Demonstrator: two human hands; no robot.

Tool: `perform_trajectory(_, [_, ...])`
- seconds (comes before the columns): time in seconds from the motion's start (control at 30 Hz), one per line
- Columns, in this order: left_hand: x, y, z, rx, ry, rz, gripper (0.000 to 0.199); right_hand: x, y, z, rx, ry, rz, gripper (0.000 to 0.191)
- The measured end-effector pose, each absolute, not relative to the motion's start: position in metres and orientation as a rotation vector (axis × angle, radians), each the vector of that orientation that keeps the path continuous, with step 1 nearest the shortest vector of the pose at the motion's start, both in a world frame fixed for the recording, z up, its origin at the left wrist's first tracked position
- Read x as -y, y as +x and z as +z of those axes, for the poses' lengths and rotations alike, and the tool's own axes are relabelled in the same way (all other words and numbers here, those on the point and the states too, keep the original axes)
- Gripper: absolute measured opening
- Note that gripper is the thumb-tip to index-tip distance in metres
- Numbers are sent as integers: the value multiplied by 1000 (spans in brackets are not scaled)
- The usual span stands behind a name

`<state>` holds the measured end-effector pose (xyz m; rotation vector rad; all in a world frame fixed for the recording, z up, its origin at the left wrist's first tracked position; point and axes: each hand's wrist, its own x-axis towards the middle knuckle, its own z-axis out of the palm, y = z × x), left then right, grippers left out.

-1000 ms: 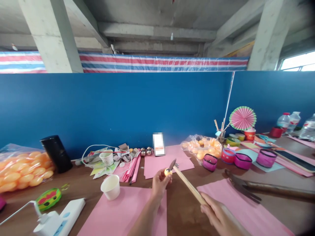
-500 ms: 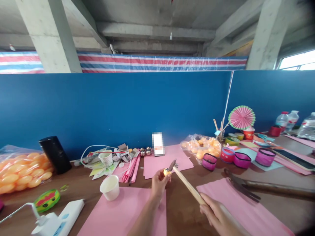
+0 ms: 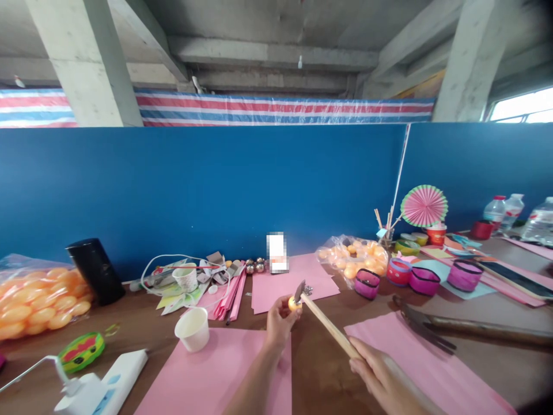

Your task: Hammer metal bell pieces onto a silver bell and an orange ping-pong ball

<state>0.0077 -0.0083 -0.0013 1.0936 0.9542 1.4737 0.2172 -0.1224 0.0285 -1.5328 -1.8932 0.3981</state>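
Pinched in the fingers of my left hand (image 3: pixel 280 320) is a small orange ball (image 3: pixel 294 303), with a dark patch on its upper side. My right hand (image 3: pixel 375 364) is closed round the wooden handle of a small hammer (image 3: pixel 326 324). The hammer's dark head is right at the top of the ball; whether it touches I cannot tell. A small metallic thing shows just behind the head. Both hands are above the brown table (image 3: pixel 322 372), between two pink paper sheets, one on the left (image 3: pixel 224 374) and one on the right (image 3: pixel 410 360).
A white paper cup (image 3: pixel 192 329) stands left of my hands. On the right lies a larger claw hammer (image 3: pixel 475 328). Bags of orange balls sit at the far left (image 3: pixel 38 302) and back right (image 3: pixel 354 256). A white power strip (image 3: pixel 125 380) is at the left front.
The hammer head has tipped slightly to the left, over the ball. Both hands keep their grip and have hardly moved.
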Motion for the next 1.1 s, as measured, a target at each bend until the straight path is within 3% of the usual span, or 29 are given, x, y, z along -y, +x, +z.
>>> perform_trajectory(0.37, [7,6,-4,-968,1140,1468,41,124,216,36,1860,-1546,544,44])
perform_trajectory(1.1, [9,8,0,-978,1056,1475,44,126,222,22,1829,-1528,395,44])
